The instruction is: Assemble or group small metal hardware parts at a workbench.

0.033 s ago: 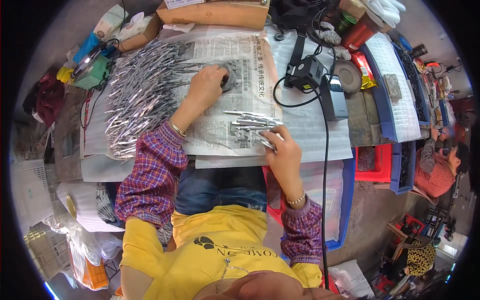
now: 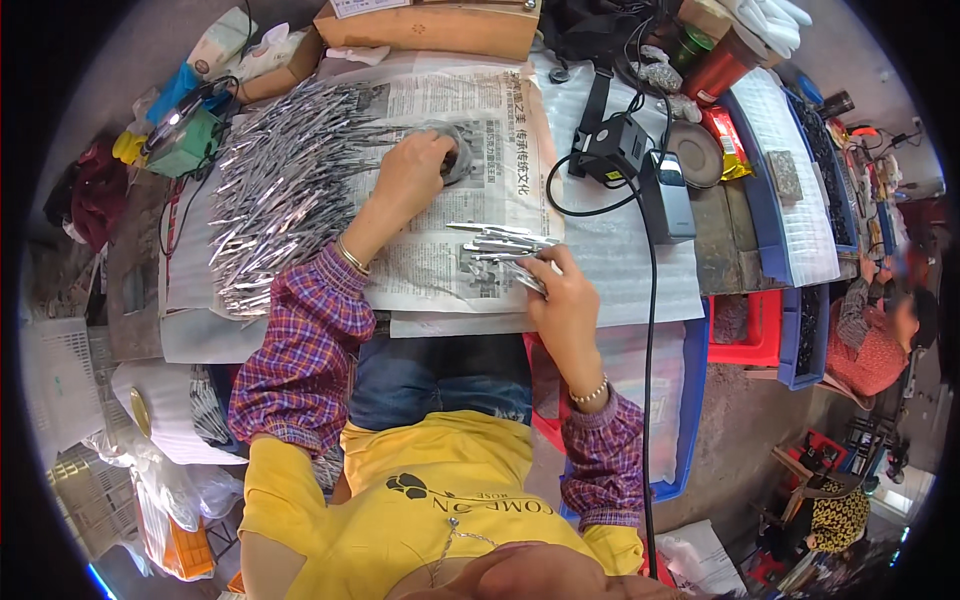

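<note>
My left hand (image 2: pixel 412 168) is closed, its curled fingers at the edge of a dark grey round thing (image 2: pixel 458 160) lying on a newspaper sheet (image 2: pixel 420 260). What that round thing is, I cannot make out. To the right and nearer, my right hand (image 2: pixel 563 300) pinches slim silver metal pieces (image 2: pixel 532 284) between thumb and fingers. Its fingertips are at the near right end of a small pile of similar metal pieces (image 2: pixel 505 243). A much larger heap of these slim pieces (image 2: pixel 290 190) covers the left side of the newspaper and white sheeting.
A black device (image 2: pixel 612 145) and a grey box (image 2: pixel 668 195) with looping cables stand to the right. Behind the newspaper is a wooden box (image 2: pixel 430 30). Blue trays (image 2: pixel 755 190) line the far right. A co-worker in red (image 2: pixel 870 345) sits beyond them.
My right hand has shifted slightly left and away from me with the metal pieces, closer against the small pile. My left hand stays at the grey round thing.
</note>
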Tool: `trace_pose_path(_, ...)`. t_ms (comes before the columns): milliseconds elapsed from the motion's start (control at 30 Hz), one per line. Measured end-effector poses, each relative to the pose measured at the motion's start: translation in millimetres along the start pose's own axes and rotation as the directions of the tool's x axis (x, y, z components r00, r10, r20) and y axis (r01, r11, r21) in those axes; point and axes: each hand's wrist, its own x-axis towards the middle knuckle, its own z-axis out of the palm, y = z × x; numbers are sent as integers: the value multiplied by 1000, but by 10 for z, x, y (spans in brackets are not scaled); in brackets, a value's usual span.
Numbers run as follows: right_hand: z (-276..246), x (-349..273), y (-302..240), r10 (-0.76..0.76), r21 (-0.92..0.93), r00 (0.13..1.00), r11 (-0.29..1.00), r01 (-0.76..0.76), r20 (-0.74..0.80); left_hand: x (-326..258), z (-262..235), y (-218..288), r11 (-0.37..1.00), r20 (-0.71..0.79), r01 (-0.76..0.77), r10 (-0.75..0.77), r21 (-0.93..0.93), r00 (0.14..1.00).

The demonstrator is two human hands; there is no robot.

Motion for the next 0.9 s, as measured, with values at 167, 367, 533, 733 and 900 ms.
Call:
trace_pose_path(167,122,37,17,22,-144,999,989,-17,29,-41,2,-16,996,-95,-88,85,-23,992)
trace_pose_path(367,68,-105,31,-9,-115,994,993,22,106,-33,-10,13,998,50,-59,59,12,997)
trace_pose_path(533,59,-100,76,-28,-104,1000,994,26,-9,-27,-19,-10,994,-79,-38,30,-104,996)
trace_pose_path(733,35,-93,105,24,-107,998,994,-18,60,-6,-82,-47,986,-132,-33,11,-166,991)
trace_pose_path(900,-17,-139,132,46,-129,998,991,-39,46,7,-238,-27,975,-98,6,-29,-221,995)
